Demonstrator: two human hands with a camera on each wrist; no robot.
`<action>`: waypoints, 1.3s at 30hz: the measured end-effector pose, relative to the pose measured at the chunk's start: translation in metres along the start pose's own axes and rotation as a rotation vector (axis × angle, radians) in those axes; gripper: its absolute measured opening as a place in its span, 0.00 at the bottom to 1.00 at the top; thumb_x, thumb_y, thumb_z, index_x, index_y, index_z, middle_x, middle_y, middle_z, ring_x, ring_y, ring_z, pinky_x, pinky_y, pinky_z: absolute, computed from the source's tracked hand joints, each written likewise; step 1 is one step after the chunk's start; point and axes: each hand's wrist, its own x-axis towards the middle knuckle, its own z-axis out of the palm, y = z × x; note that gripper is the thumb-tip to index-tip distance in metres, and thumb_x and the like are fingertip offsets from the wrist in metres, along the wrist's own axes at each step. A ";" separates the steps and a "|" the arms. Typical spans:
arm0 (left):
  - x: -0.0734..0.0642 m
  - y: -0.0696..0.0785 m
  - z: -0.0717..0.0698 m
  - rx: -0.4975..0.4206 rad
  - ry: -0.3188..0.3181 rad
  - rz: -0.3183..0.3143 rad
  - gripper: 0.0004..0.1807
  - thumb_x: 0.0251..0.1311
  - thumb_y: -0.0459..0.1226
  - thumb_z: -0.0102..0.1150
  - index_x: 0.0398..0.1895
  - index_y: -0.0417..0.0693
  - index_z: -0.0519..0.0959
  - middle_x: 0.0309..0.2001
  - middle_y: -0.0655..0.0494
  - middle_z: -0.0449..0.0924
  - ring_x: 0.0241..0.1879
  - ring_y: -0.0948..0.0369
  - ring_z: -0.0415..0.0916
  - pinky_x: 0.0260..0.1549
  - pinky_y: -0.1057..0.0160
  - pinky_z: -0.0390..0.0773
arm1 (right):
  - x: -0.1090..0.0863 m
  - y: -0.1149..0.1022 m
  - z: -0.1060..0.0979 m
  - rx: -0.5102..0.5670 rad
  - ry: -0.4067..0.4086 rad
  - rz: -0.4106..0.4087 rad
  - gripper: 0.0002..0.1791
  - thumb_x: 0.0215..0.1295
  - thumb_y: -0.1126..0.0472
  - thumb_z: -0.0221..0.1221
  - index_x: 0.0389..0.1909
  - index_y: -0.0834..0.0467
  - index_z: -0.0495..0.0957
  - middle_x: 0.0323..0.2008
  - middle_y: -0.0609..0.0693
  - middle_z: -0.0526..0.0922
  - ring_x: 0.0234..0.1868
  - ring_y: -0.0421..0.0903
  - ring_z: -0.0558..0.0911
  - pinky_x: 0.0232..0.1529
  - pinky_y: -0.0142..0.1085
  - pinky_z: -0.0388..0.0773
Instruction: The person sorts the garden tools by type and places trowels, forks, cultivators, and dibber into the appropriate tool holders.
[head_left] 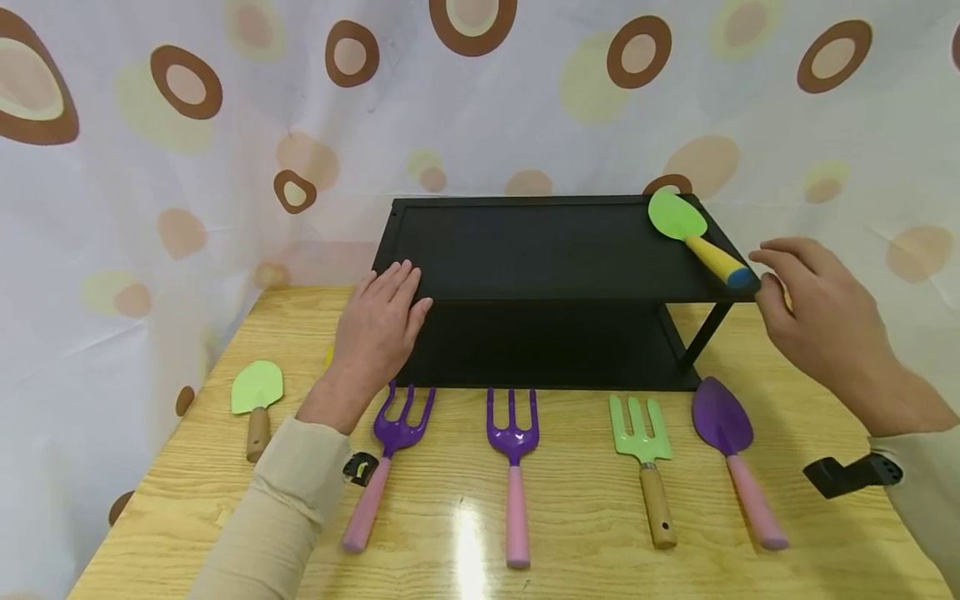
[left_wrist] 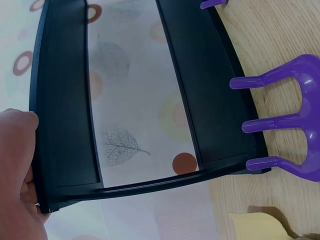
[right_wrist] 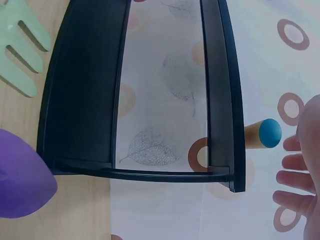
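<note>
A two-level black rack (head_left: 525,250) stands on the table. My left hand (head_left: 378,317) rests on its upper shelf at the left front corner, fingers extended; in the left wrist view the thumb lies along the shelf edge. On the shelf's right end lies a green trowel (head_left: 677,215) with a yellow handle, its blue handle end (right_wrist: 270,133) jutting past the edge in the right wrist view. Just right of that handle, my right hand (head_left: 825,321) hovers with loosely bent, parted fingers. It holds nothing and is apart from the handle in the right wrist view.
Along the front lie two purple forks (head_left: 401,433) (head_left: 514,442) with pink handles, a green fork (head_left: 641,433) and a purple trowel (head_left: 722,417). A small green trowel (head_left: 257,387) lies left. Behind hangs a patterned curtain (head_left: 480,108).
</note>
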 end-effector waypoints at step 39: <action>-0.002 -0.006 -0.001 -0.012 0.004 -0.002 0.29 0.76 0.49 0.42 0.73 0.43 0.65 0.73 0.46 0.66 0.74 0.52 0.60 0.76 0.50 0.55 | -0.131 -0.016 0.008 0.020 0.003 -0.053 0.20 0.62 0.62 0.50 0.50 0.69 0.79 0.51 0.64 0.81 0.46 0.63 0.81 0.54 0.28 0.68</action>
